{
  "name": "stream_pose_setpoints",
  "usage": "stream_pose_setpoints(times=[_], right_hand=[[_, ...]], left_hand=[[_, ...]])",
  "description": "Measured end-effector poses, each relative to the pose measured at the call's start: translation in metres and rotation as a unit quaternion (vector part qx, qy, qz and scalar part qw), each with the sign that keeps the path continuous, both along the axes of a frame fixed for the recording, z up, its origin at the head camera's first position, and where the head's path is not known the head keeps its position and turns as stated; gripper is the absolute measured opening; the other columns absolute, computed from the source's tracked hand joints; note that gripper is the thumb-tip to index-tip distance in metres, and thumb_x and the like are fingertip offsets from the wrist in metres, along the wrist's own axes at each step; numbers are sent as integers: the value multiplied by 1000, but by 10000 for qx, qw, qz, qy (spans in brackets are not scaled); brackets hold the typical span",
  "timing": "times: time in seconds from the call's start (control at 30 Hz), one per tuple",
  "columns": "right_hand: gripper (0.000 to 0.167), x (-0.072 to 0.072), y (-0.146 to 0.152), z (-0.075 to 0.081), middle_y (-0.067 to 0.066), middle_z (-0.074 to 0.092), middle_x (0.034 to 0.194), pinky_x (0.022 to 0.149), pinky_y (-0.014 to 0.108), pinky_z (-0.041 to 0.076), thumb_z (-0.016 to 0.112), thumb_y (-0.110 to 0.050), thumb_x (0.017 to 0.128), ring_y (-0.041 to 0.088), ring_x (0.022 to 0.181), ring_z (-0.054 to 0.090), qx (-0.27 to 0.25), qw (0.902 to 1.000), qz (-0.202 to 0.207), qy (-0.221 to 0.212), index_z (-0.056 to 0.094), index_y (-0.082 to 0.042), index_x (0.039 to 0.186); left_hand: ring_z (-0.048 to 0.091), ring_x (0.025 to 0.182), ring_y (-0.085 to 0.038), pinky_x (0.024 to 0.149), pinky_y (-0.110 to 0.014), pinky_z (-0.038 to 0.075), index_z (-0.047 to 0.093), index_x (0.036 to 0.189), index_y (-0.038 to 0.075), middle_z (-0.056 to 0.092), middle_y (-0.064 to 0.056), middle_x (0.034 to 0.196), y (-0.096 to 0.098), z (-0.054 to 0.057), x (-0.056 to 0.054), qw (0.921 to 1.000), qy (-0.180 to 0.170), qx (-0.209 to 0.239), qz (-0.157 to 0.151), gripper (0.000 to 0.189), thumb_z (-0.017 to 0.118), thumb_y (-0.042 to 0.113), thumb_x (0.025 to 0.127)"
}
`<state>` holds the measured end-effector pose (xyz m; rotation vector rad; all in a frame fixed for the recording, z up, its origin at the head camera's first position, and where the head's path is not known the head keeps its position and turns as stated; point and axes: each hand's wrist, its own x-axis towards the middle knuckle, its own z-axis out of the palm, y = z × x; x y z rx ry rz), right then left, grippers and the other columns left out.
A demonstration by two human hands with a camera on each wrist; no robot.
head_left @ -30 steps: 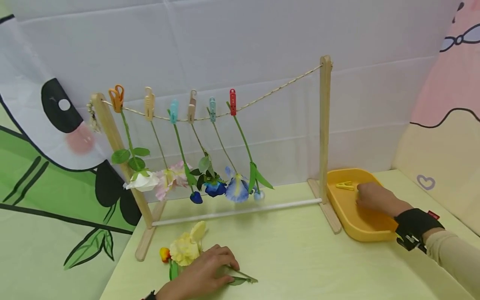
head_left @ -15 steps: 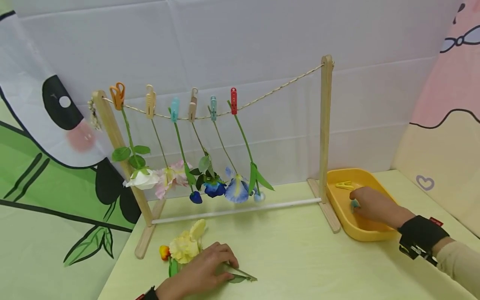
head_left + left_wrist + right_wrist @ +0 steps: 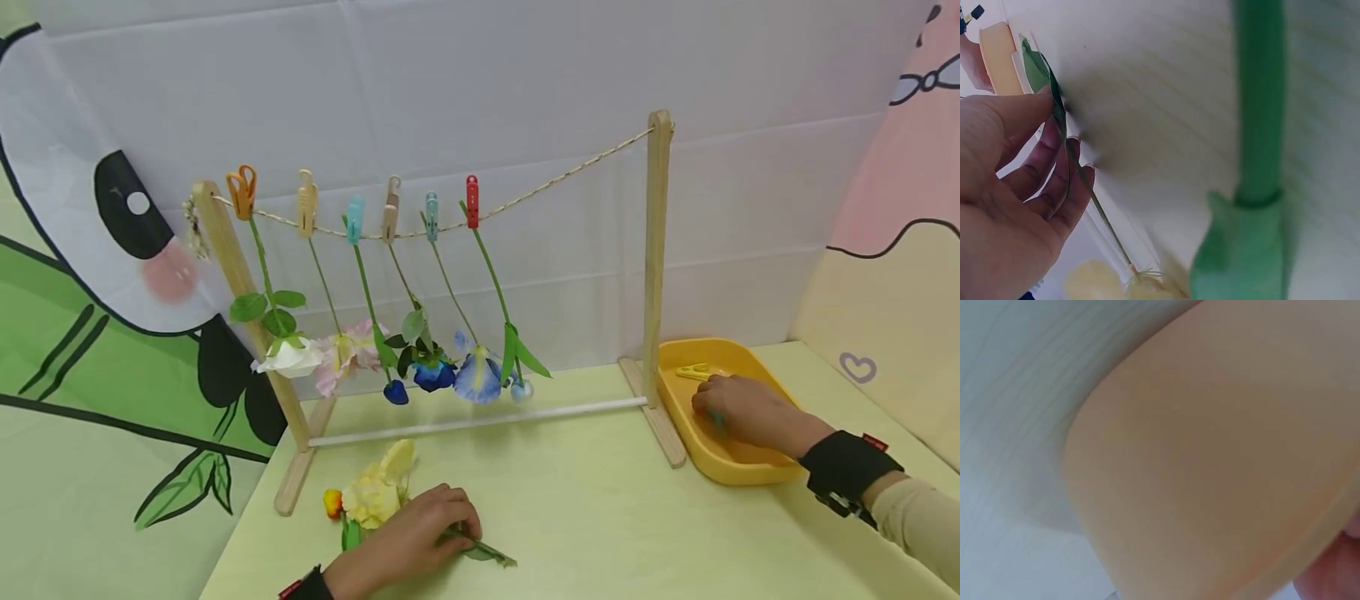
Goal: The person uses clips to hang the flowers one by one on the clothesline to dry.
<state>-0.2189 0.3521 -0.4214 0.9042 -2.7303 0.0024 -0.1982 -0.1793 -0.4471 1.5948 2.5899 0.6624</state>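
My left hand (image 3: 420, 533) pinches the leafy stem (image 3: 491, 553) of a yellow artificial flower (image 3: 371, 498) low over the table. In the left wrist view, thumb and fingertips close on the stem and its green leaf (image 3: 1036, 70). My right hand (image 3: 742, 412) reaches into a yellow tray (image 3: 720, 475), fingers curled round a teal clothespin (image 3: 717, 419) that is mostly hidden. Beyond those fingers lies a yellow clothespin (image 3: 692, 372) in the tray. The right wrist view is mostly filled by the tray's outer wall (image 3: 1197, 450).
A wooden rack stands behind, its right post (image 3: 657, 258) beside the tray. From its rope (image 3: 570, 173) several flowers hang upside down on clothespins, the red clothespin (image 3: 472, 202) farthest right. An orange-red tulip (image 3: 333, 503) lies left of the yellow flower.
The right hand has shifted within the tray, and the teal clothespin has come into sight at its fingers. The left hand stays put while the stem and leaf have turned slightly.
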Motion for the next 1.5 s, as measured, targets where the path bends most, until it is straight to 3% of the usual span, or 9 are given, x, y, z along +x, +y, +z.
stream_pose_setpoints(times=[0.1, 0.37, 0.53, 0.67, 0.83, 1.0, 1.13, 1.3, 1.5], right_hand=[[38, 2, -2, 2, -6, 60, 84, 66, 32, 53, 84, 15, 70, 13, 75, 51, -49, 9999, 63, -135, 68, -16, 86], [30, 0, -7, 1, -9, 42, 70, 57, 26, 39, 84, 2, 79, 10, 64, 39, 93, 9974, -604, -384, 61, -17, 76], [14, 1, -3, 4, -8, 63, 81, 64, 33, 53, 84, -12, 84, 12, 70, 55, -201, 9927, -745, -927, 71, -15, 89], [25, 3, 0, 9, -3, 68, 94, 74, 39, 58, 87, -16, 81, 18, 82, 64, -294, 9898, -466, -1314, 74, -12, 101], [18, 3, 0, 7, -7, 62, 85, 65, 29, 53, 84, -4, 82, 9, 72, 55, -328, 9940, -106, -1042, 72, -13, 93], [19, 3, -4, 1, -9, 51, 75, 59, 24, 42, 81, -3, 85, 6, 65, 42, -265, 9960, -371, -769, 67, -15, 82], [22, 3, -5, -2, -7, 45, 73, 59, 25, 39, 81, 3, 82, 9, 64, 39, -22, 9968, -438, -668, 65, -12, 82], [25, 1, -4, -4, -3, 46, 73, 60, 28, 42, 77, 12, 81, 14, 66, 41, 320, 9982, -295, -404, 62, -7, 84], [23, 1, -7, 10, 2, 56, 79, 65, 34, 53, 83, 6, 79, 20, 71, 55, 133, 9996, -203, 122, 63, -5, 87]], left_hand=[[58, 90, -2, 83, -20, 49, 71, 100, 25, 63, 15, 99, 2, -1, -1, 10000, 35, 21, -43, 14, 78, 14, 93], [58, 89, -1, 86, -22, 49, 71, 100, 25, 63, 16, 97, 3, -3, -3, 9999, 111, 90, -37, 15, 78, 15, 93], [56, 91, -2, 81, -19, 49, 70, 103, 27, 62, 16, 100, 2, -1, -3, 9997, -254, -48, -6, 12, 74, 18, 97], [55, 95, -3, 83, -20, 50, 70, 106, 26, 62, 16, 103, 1, 3, -2, 9989, -445, -158, 43, 12, 73, 19, 98], [55, 92, -4, 81, -20, 49, 70, 103, 24, 62, 14, 100, 4, 3, -2, 9997, -218, -112, -35, 13, 75, 15, 96], [53, 89, -1, 79, -17, 48, 68, 102, 26, 60, 15, 98, 8, 1, -4, 9995, -243, -131, -170, 16, 73, 11, 97], [54, 88, 2, 78, -15, 48, 69, 103, 27, 59, 14, 97, 13, 6, -6, 9991, -241, -225, -270, 15, 72, 14, 97], [55, 86, 3, 76, -13, 47, 68, 103, 25, 60, 13, 98, 27, 22, -7, 9994, -4, -146, -322, 13, 72, 14, 98], [56, 84, 3, 74, -14, 49, 67, 108, 22, 63, 12, 100, 52, 53, -9, 9987, -77, 358, -349, 10, 70, 16, 100]])
